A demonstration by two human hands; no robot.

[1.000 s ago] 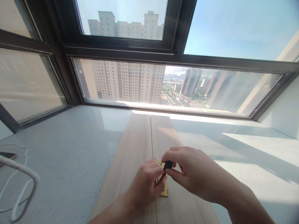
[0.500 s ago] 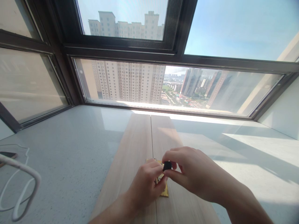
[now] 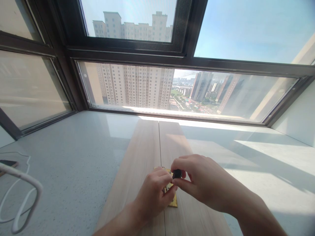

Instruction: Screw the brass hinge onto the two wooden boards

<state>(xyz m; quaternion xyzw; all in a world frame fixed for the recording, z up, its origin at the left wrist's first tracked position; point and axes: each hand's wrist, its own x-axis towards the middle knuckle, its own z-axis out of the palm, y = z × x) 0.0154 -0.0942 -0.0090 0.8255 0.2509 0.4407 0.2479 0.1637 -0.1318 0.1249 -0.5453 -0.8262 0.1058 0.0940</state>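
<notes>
A small yellow-gold plate with little raised parts lies on the light wooden boards, mostly covered by my hands. My left hand is curled over its left side, thumb and fingers closed on it. Between the thumb and index finger of my right hand is a small black knob-like piece, pinched just above the plate's right side. My left fingertips are close against that black piece. Whether it is joined to the plate is hidden.
Two light wooden boards run side by side toward the window frame. They rest on a speckled white sill. A thick white curved tube, a thin white cable and a dark flat object are at the left edge.
The black piece has turned slightly in my right fingers and shifted a touch to the right. Both hands otherwise stay almost in place.
</notes>
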